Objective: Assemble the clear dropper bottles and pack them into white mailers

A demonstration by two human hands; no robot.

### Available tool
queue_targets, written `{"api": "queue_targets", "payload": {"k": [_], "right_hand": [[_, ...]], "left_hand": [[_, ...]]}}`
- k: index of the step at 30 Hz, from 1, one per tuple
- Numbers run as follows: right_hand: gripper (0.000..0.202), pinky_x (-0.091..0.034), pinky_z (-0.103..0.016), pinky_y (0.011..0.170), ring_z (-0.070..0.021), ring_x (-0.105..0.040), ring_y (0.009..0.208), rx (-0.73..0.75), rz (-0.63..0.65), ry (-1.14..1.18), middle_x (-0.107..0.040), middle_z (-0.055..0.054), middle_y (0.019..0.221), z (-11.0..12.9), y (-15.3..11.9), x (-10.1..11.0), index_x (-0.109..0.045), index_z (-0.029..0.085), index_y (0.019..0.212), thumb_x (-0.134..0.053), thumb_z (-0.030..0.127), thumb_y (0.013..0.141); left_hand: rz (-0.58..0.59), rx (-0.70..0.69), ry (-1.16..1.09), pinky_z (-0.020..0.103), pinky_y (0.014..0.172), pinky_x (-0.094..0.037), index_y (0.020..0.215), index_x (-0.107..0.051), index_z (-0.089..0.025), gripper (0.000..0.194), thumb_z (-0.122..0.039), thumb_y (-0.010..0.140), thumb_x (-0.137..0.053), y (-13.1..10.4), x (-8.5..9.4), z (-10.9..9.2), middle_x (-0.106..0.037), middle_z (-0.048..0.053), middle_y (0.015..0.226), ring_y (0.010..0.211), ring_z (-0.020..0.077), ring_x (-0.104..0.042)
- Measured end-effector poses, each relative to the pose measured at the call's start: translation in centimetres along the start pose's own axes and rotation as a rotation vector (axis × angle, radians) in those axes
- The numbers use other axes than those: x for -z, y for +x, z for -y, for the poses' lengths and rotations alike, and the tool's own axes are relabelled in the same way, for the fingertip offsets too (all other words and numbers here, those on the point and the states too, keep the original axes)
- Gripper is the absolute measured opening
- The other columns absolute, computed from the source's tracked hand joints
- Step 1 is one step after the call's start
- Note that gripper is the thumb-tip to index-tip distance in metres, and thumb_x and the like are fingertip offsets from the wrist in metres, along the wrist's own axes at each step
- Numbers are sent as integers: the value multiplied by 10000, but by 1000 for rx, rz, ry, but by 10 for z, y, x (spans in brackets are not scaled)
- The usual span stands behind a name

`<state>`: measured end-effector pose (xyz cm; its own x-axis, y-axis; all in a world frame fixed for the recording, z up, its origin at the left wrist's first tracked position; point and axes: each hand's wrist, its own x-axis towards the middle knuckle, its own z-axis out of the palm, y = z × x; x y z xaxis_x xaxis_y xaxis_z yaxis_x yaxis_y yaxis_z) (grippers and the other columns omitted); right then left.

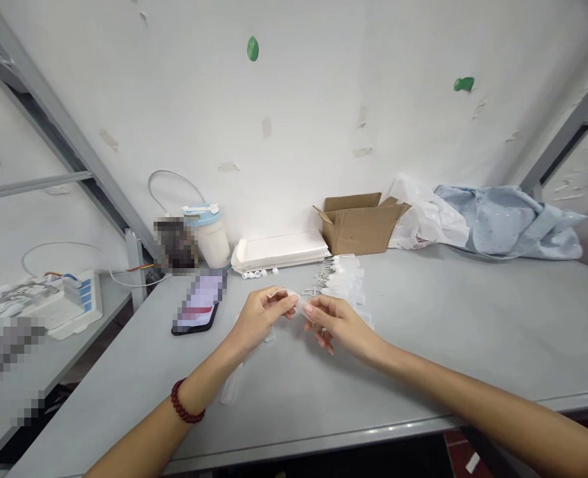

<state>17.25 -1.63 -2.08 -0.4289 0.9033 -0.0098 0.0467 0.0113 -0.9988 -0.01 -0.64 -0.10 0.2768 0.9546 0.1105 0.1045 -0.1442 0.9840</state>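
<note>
My left hand (269,312) is closed in a pinch on a thin, whitish strip whose loop shows above the fingertips. Fingertip to fingertip with it, my right hand (341,325) pinches a small translucent plastic piece (302,305). The strip and the piece appear to be joined, but the fingers cover most of both. Just behind my right hand lies a row of translucent plastic sleeves (344,279) with thin grey cords at their left ends. Under my left forearm, a clear plastic strip (231,385) lies flat on the grey table (453,332).
A phone (202,305) lies left of my hands. Along the wall stand a lidded cup (212,239), a stack of white packets (281,249), an open cardboard box (361,229), a white plastic bag (423,219) and a light-blue cloth bundle (508,222). Small white caps (257,273) sit before the packets.
</note>
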Motion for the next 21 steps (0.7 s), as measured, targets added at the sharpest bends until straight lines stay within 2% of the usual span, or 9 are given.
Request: {"api": "queue_targets", "payload": {"k": [3,5,7,9,11,14,18,21], "right_hand": [[265,-323,-247,461,-108,-433,498,202,-148,-323,-503,6,647,-5,-1,0,-546,184,833,-549,449,811],[199,-328,-274,536,-135,-436,551,343,-198,-472,-510,-6,640,-8,-1,1,-570,194,861,-525,387,841],[191,-332,-293,587,-157,-454,600,422,-193,-519,-537,-29,679,-8,-1,2,-574,201,885,-462,356,878],[241,-326,-295,599,-159,-450,608,425,-179,-506,-522,-28,667,-7,0,3,-560,201,813,-404,362,902],[331,-308,-285,572,-143,-415,571,364,-165,-445,-464,-7,600,-3,1,4,-505,199,683,-380,411,904],[440,-253,-256,485,-100,-321,484,177,-88,-227,-363,31,530,3,2,6,-397,198,574,-391,526,866],[435,-139,-218,408,-49,-162,429,-143,79,112,-310,69,562,11,2,9,-448,176,648,-433,575,821],[411,-124,-209,397,-45,-142,432,-197,90,156,-304,75,571,13,2,10,-447,175,667,-451,557,819]], "left_hand": [[-42,-45,43,259,653,-438,664,-630,-145,208,-325,767,-617,-2,-1,-2,-583,13,639,644,146,-543],[-21,-49,70,254,637,-434,668,-625,-148,204,-318,778,-606,-3,-1,-3,-582,11,628,621,141,-540],[20,-45,87,251,616,-427,672,-627,-150,212,-324,788,-594,-4,0,-5,-582,10,614,596,137,-535],[45,-45,99,249,599,-419,674,-635,-149,219,-332,786,-596,-4,2,-6,-585,11,600,578,136,-535],[45,-43,114,245,588,-414,703,-653,-146,204,-332,775,-612,-4,3,-7,-592,12,590,569,135,-538],[48,-51,136,238,586,-411,749,-671,-138,182,-316,760,-631,-5,2,-7,-597,12,596,574,132,-540],[57,-87,165,228,594,-418,759,-663,-134,163,-294,757,-630,-5,0,-5,-591,3,626,593,122,-536],[49,-95,183,224,602,-425,777,-652,-134,165,-295,767,-614,-5,-1,-3,-591,-3,638,599,116,-538]]}}
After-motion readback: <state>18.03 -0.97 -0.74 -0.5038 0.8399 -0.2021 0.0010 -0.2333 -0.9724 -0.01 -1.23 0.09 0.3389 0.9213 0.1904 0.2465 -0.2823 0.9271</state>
